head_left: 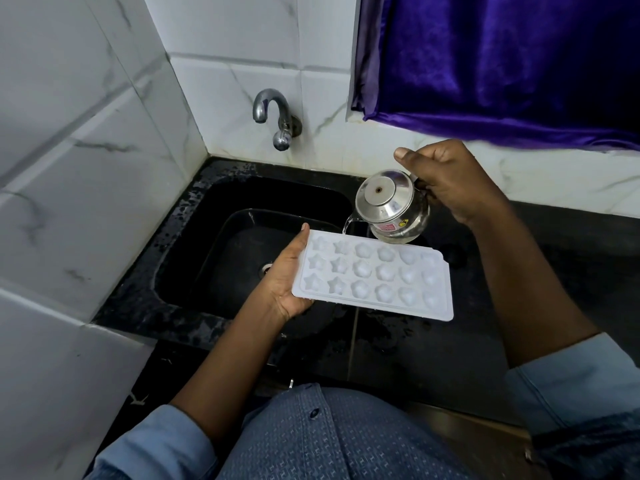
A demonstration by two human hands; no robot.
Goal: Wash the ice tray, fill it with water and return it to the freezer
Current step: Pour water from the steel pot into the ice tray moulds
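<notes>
- On your left, the white marble-look tiled wall [69,150] runs into the corner. There a chrome tap [273,112] sticks out above the black sink [194,209].
- Your left hand [284,285] holds the white ice tray [374,278] by its left short end. The thumb lies along the top edge. The other fingers are under the tray and hidden, so their spread cannot be told.
- The ice tray sits roughly level in the air, over the sink's right side and the edge of the black countertop [554,265]. Its star and rounded moulds face up.
- A thin stream of water [347,225] falls onto the tray's far edge.
- The water comes from a glass teapot [391,206] with a steel lid, tipped toward the tray.
- Your right hand [450,181] grips the teapot's handle, fingers curled together round it and thumb stretched out on top.
- A purple curtain [502,64] hangs at the upper right.
</notes>
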